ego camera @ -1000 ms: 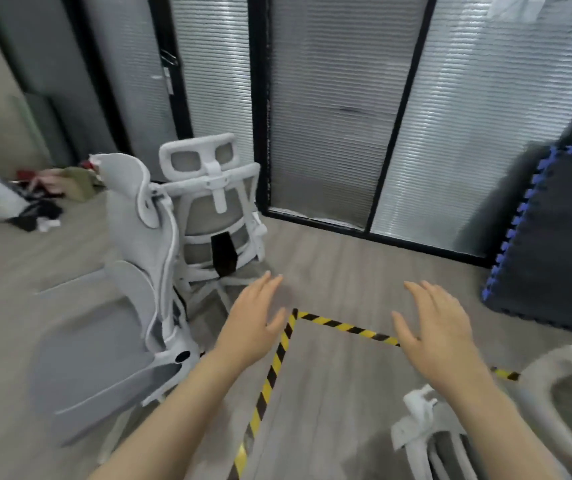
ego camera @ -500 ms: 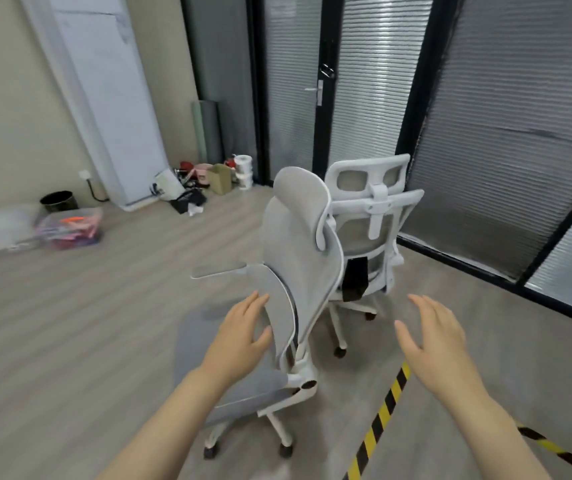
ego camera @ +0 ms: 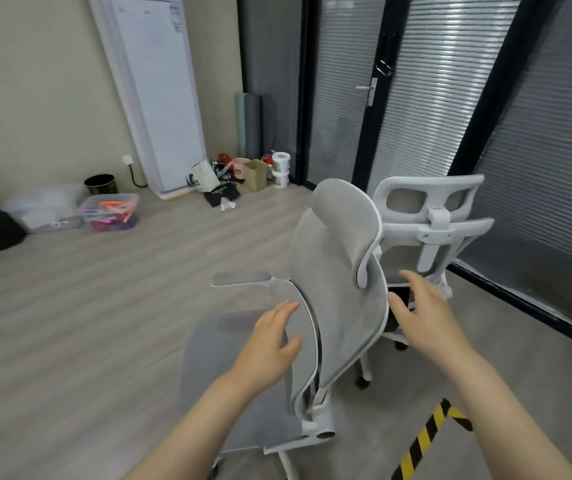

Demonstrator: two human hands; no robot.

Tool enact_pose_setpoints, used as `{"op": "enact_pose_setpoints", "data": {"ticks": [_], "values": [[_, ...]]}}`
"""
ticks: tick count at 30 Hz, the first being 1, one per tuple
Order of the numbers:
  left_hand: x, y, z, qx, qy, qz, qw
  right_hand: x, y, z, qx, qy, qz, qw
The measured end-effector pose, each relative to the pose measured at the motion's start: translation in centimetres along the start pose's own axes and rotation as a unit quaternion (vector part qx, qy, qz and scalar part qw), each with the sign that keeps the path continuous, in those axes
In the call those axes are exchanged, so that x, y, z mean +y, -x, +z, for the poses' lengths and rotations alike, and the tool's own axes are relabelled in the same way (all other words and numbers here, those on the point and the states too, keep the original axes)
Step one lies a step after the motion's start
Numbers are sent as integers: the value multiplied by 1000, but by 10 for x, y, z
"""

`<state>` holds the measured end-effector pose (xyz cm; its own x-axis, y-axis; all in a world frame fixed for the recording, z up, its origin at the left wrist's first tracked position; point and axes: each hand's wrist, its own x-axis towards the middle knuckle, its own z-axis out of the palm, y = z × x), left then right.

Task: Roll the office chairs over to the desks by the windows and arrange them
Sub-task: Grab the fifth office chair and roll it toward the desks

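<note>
STEP: reaching for near grey chair (ego camera: pixel 333 292) | LEFT: my left hand (ego camera: pixel 270 344) open, empty, by backrest edge | RIGHT: my right hand (ego camera: pixel 423 320) spread, empty, behind backrest | SECOND: white chair (ego camera: pixel 430 216) behind, at blinds | NEXT: likely grip backrest both sides, roll; desks unseen.

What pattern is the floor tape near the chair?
Yellow and black diagonal stripes on the floor tape, seen in the head view.
</note>
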<state>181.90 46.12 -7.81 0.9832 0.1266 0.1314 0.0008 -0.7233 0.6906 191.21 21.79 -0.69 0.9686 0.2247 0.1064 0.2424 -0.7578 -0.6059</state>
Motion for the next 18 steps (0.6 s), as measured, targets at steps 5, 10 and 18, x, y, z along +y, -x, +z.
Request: {"op": "enact_pose_setpoints", "data": {"ticks": [5, 10, 18], "values": [[26, -69, 20, 2, 15, 5, 1000, 4, -90, -5, -23, -16, -43, 999], [59, -141, 36, -13, 53, 0, 998, 0, -180, -13, -85, -71, -59, 992], [85, -194, 64, -15, 84, -22, 996, -11, -282, -1, -197, -35, -68, 977]]}}
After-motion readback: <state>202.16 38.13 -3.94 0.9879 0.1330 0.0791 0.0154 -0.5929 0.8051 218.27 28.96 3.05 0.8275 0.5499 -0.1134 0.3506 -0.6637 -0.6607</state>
